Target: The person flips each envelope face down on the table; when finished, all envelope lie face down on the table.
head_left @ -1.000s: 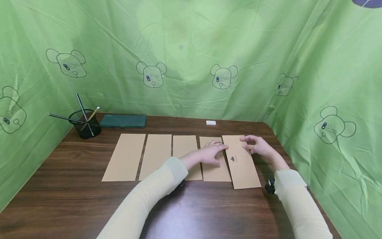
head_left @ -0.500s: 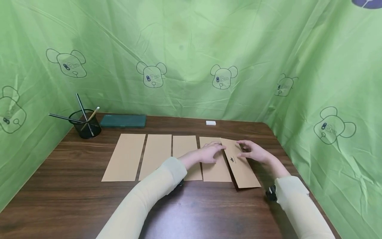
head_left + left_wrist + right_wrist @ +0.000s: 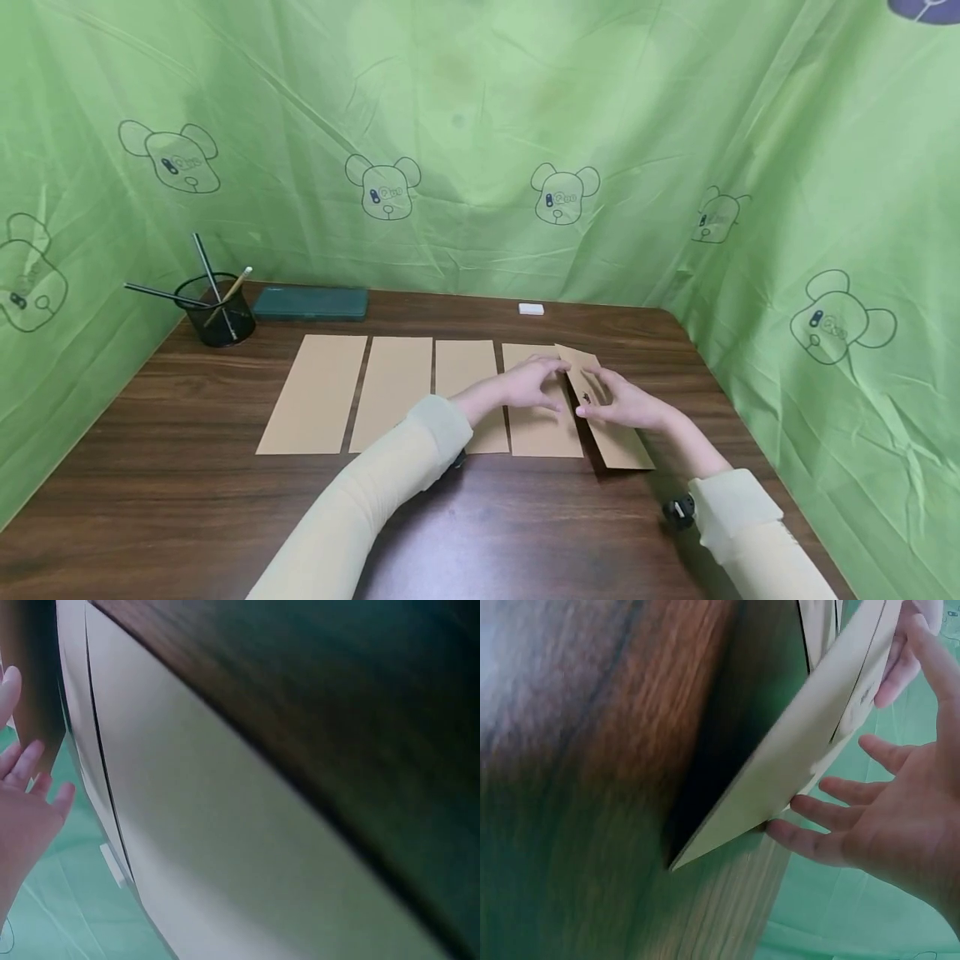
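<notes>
A brown kraft cardboard sheet (image 3: 626, 450) with a small dark print is the rightmost of a row. It lies tilted, its left edge raised off the table, with dark shadow beneath. My left hand (image 3: 525, 387) reaches over the neighbouring sheet (image 3: 543, 437), fingertips at the raised sheet's upper left edge, thumb apart. My right hand (image 3: 630, 406) lies over the tilted sheet's right side with fingers spread, partly covering the print. In the right wrist view its fingers (image 3: 817, 844) are extended along the sheet's edge. The left wrist view shows a hand (image 3: 26, 825) at its left border.
Three more plain brown sheets (image 3: 315, 396) lie to the left in the row. Behind them are a black mesh pen cup (image 3: 225, 321) with pencils, a dark green case (image 3: 311, 304) and a white eraser (image 3: 531, 308). Green curtains (image 3: 465, 250) enclose the wooden table (image 3: 150, 500).
My right hand has moved left and toward me, from the sheet's upper right edge across its face. The sheet's left edge has risen and it has tilted. My left hand has barely moved.
</notes>
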Tool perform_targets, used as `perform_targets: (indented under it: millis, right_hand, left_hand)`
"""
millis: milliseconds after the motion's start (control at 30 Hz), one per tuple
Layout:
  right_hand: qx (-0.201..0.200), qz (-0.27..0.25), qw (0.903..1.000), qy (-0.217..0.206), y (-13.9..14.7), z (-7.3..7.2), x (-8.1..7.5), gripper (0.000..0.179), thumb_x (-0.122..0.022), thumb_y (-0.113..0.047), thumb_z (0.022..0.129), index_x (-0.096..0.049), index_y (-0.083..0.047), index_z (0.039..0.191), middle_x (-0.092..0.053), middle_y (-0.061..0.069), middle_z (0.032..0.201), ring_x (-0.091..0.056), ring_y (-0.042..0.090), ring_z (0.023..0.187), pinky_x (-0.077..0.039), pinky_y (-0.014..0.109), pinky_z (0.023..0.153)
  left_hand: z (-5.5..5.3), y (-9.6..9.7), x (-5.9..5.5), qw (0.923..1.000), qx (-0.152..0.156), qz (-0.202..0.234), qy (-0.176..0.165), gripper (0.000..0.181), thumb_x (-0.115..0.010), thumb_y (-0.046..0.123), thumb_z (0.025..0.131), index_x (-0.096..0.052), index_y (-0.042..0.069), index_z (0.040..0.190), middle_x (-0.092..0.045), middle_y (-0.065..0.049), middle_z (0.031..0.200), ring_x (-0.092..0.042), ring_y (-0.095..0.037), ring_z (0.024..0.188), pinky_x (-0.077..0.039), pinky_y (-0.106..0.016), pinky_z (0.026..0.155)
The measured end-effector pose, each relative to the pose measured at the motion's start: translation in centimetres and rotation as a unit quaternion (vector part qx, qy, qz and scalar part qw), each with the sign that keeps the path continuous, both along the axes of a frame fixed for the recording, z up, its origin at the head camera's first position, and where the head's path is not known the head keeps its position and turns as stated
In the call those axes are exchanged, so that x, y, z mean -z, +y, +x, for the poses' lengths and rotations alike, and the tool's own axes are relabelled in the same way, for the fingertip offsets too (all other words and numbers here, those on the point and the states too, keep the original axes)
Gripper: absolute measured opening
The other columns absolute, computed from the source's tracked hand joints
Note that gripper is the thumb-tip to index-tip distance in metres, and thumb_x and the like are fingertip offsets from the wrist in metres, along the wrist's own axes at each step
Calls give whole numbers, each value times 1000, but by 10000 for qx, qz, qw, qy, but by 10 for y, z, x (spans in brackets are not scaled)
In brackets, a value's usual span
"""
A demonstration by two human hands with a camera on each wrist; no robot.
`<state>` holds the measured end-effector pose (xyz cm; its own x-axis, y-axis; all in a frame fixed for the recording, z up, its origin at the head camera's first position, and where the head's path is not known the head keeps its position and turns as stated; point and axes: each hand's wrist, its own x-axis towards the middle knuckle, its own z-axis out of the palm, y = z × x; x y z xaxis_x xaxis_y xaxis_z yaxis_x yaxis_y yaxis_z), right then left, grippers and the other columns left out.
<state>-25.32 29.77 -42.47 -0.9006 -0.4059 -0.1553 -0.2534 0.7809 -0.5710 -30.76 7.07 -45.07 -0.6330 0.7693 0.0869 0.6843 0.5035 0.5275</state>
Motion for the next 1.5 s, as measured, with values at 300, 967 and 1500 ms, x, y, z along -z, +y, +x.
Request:
perform_targets:
  millis: [300,967,1500]
  right_hand:
    - [-151,50,9998,96,-2,2,0,94,-70,-46,81,-21,-2,148,-27,27,147,-26,44,136,-25,59,107]
    - [-403,-619,9955,-594,15,1,-29,72,-65,-29,90,-24,-24,149,-25,12,153,-60,37,96,-54,49,69]
    - [-56,268,9968,752,34,0,-48,60,-60,-5,86,-41,-15,142,-44,18,139,-57,19,71,-50,36,66]
  left_hand:
    - [-4,3,2,9984,-310,430,-197,75,-74,25,81,-36,9,144,-43,-3,145,-36,-21,134,-25,-33,113]
    - [-7,20,1,9853,-396,1450,-808,89,-78,19,78,-26,7,148,-38,-9,148,-37,-22,135,-27,-32,112]
    - [2,8,3,9957,-646,-451,-491,102,-83,35,70,-23,17,151,-35,0,151,-30,-24,137,-25,-45,111]
